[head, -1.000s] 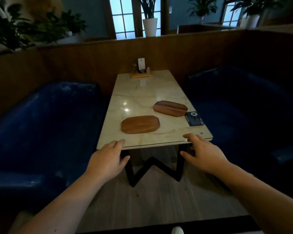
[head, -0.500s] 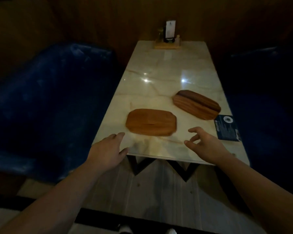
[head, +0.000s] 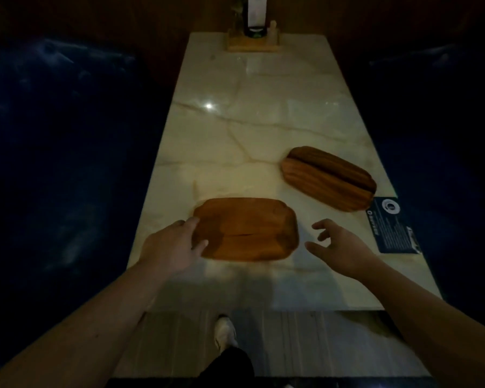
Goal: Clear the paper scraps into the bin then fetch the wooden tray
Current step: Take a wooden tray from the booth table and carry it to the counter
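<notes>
Left hand (head: pixel 170 247) palm-down, fingers spread loosely open over the left rim of the near rounded-rectangular brown wooden tray (head: pixel 247 229) lying flat on the pale marble table (head: pixel 263 113), touching not gripping, right hand (head: pixel 340 249) hovering just right of it, fingers curled half-open, empty, darker striped wooden tray (head: pixel 329 177) farther right.

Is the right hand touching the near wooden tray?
No: the right hand hovers open beside the near wooden tray, with bare table showing between them.
</notes>
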The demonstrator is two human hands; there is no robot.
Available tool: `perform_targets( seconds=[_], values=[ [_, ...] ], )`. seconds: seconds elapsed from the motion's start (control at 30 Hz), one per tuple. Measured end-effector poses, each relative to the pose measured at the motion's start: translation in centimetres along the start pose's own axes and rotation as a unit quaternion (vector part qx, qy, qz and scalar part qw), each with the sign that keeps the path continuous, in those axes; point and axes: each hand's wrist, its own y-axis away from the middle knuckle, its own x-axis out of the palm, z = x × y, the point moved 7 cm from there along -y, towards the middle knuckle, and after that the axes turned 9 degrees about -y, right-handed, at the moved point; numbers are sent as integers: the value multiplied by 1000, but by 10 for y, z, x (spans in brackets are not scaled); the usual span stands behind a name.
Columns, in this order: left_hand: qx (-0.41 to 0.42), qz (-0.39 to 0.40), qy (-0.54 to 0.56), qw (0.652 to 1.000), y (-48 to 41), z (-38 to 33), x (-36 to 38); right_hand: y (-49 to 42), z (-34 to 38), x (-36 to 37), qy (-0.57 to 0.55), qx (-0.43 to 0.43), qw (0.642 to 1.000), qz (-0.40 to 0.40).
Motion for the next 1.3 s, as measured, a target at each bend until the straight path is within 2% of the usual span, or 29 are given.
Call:
perform_targets(
  seconds=[0.2,0.53,0.9,1.0,1.13,1.3],
  values=[
    [41,9,-14,999,-63,24,19,-37,4,23,-10,57,998,9],
    [20,58,39,997,-85,43,38,-71,-6,34,-22,106,994,4],
    [-94,145,137,975,-77,27,70,-116,-16,46,-83,111,988,68],
    [-137,131,194,962,-80,25,74,-123,-23,48,-115,119,983,82],
    [-177,131,203,954,-83,18,75,-125,-35,47,-153,138,974,97],
    [-197,91,253,943,-95,-5,59,-118,-60,29,-210,166,959,87]
  ],
)
